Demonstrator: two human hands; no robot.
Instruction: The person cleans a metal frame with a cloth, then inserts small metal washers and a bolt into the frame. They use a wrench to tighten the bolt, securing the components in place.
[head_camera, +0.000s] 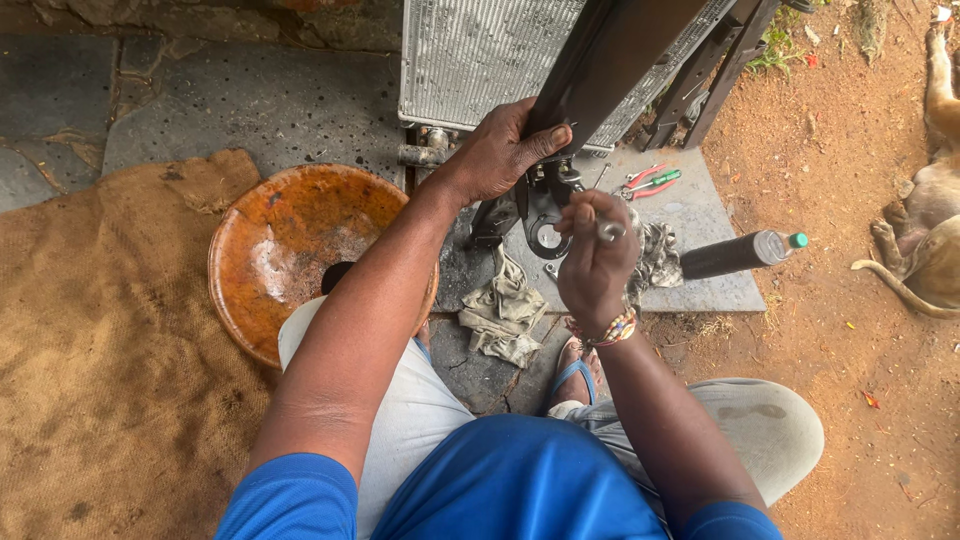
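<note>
1. The left hand (500, 150) is gripping the dark metal bar (600, 60), which is running diagonally from frame centre toward the upper right; the bar's bracket end (540, 215) is sitting just below that grip.
2. The right hand (593, 262) is closing narrowly round a small silvery tool (608, 230), just right of the bracket and nearer to it.
3. The bracket is looking dark, greasy and ring-shaped at its foot; pliers (648, 183) are lying on the slab (710, 285) to the right.

Both bare arms reach forward from blue sleeves; the left hand (503, 150) is clasped with thumb pressed flat, the right hand (594, 262) curls into a fist, a beaded band at its wrist
</note>
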